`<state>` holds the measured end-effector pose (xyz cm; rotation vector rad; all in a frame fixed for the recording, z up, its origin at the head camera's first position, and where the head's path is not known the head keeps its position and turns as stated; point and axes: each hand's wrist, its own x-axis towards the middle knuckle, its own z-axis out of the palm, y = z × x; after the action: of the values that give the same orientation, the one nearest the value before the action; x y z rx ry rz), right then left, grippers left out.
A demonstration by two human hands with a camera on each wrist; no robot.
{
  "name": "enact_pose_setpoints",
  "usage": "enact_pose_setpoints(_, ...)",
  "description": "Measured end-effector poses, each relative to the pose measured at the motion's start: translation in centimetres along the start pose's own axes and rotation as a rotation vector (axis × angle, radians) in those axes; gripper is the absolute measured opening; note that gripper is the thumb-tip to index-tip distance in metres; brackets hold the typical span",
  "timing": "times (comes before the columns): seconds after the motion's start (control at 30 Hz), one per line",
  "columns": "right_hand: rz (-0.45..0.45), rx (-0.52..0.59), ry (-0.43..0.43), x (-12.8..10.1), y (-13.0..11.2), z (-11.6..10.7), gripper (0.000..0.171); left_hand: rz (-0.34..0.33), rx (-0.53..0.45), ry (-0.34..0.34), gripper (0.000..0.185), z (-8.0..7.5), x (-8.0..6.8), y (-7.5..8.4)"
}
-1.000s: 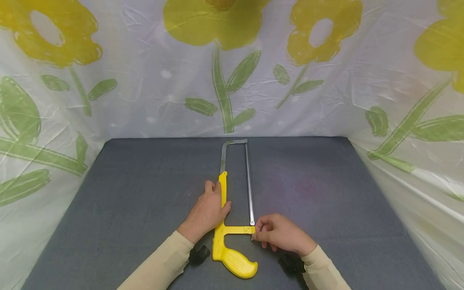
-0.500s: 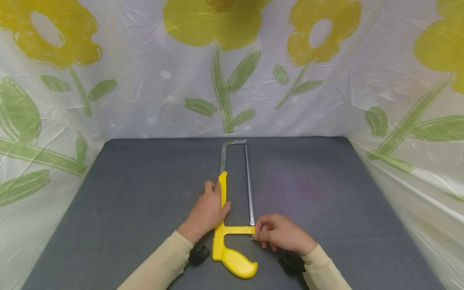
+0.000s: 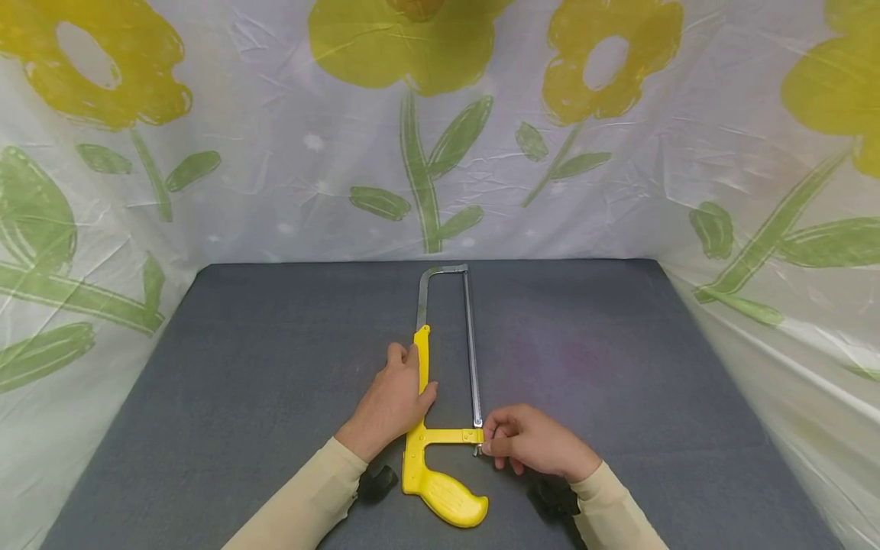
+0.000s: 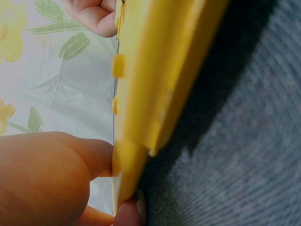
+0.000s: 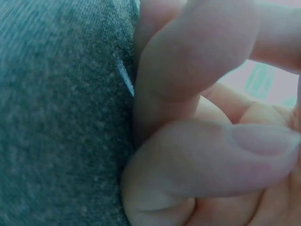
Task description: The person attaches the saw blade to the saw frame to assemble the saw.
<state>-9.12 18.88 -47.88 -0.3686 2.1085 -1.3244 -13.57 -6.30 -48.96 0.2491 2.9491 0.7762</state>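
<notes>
A hacksaw (image 3: 447, 436) lies flat in the head view, its yellow pistol handle towards me and its metal bow at the far end. My left hand (image 3: 390, 397) grips the yellow spine, thumb on the inner side; the left wrist view shows that yellow frame (image 4: 155, 70) close up. The blade (image 3: 472, 347) runs along the right side. At its near end, my right hand (image 3: 536, 443) pinches a small metal wing nut (image 3: 477, 451) between thumb and curled fingers, which partly cover it. The right wrist view shows mostly fingers (image 5: 188, 56), with the nut hidden.
The hacksaw rests on a dark grey cloth-covered table (image 3: 275, 336). A white curtain (image 3: 275, 153) printed with yellow flowers hangs behind and along both sides. Black wrist devices (image 3: 376, 484) sit beneath both sleeves.
Beside my right thumb, the wing nut has turned slightly and shows more of its wing. Those fingers shift a little; my left hand and the hacksaw stay put.
</notes>
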Motion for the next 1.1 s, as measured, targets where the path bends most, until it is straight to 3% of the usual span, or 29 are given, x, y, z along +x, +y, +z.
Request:
enact_pose_setpoints(0.4,-0.024,0.034,0.019,-0.1,0.2,-0.1,0.007,0.005,0.008,-0.014,0.082,0.2,0.2,0.2)
enact_pose_setpoints(0.87,-0.029,-0.011,0.007,0.6,0.9,0.2,0.009,0.022,0.018,0.031,0.078,0.8,0.0,-0.4)
enact_pose_setpoints(1.03,-0.006,0.016,-0.013,0.3,1.2,-0.2,0.007,0.024,-0.002,-0.014,0.082,1.1,0.2,-0.4)
enact_pose_setpoints(1.1,-0.002,-0.023,0.013,0.0,1.4,-0.4,0.009,0.025,-0.026,-0.054,0.084,1.0,0.3,-0.5)
